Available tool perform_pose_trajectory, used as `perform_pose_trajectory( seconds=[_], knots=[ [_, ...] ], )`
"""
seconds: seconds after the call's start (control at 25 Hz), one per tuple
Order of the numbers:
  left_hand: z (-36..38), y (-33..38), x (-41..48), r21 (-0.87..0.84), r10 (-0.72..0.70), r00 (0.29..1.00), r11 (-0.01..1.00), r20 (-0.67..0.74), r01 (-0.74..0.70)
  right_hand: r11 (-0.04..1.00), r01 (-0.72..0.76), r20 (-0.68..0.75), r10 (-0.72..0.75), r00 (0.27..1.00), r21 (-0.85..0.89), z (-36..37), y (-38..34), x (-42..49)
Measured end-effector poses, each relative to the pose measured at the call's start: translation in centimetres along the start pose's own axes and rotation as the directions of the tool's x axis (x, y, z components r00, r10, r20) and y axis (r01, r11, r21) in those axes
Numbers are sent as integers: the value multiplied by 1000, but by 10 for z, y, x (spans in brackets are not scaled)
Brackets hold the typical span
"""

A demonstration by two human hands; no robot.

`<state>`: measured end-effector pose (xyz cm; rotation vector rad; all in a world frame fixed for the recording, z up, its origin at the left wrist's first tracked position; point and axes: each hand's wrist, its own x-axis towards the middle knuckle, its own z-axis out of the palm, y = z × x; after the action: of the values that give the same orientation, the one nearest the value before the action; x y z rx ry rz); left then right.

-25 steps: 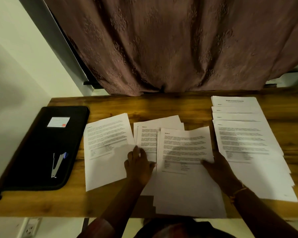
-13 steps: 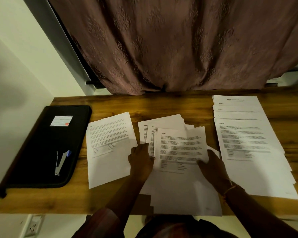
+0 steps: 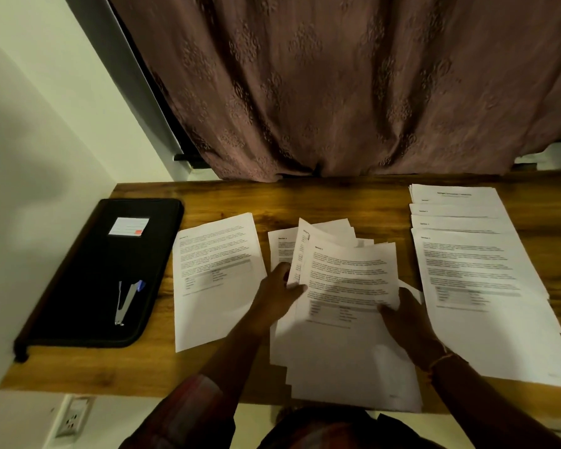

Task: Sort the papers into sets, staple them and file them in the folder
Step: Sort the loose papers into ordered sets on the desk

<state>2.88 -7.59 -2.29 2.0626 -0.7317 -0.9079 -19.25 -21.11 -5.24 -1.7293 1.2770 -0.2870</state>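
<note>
While the left hand [image 3: 277, 298] pinches the fanned papers [image 3: 347, 273] at their left edge, the right hand [image 3: 407, 319] grips their right edge, thumb on top, over the desk [image 3: 305, 202].

Stapler [image 3: 127, 299] on folder [image 3: 88, 273], left of papers [image 3: 344, 286]

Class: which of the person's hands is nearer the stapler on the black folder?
Left. The left hand holds the left edge of the middle papers, right of the stapler; the right hand holds their right edge, farther off.
</note>
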Motion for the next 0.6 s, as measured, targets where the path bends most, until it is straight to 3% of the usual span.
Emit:
perform_pose_trajectory(
  seconds=[0.16,0.32,0.6],
  knots=[
    [-2,4,-16,-75,53,994,996,94,-46,999,-22,26,21,999,47,2,-12,1],
    [-17,12,-30,-218,68,997,974,49,-55,996,15,69,-21,997,92,6,-35,-2],
    [-48,-14,-48,-490,-61,998,871,-25,41,965,10,230,-73,971,263,6,-82,-4]
  ],
)
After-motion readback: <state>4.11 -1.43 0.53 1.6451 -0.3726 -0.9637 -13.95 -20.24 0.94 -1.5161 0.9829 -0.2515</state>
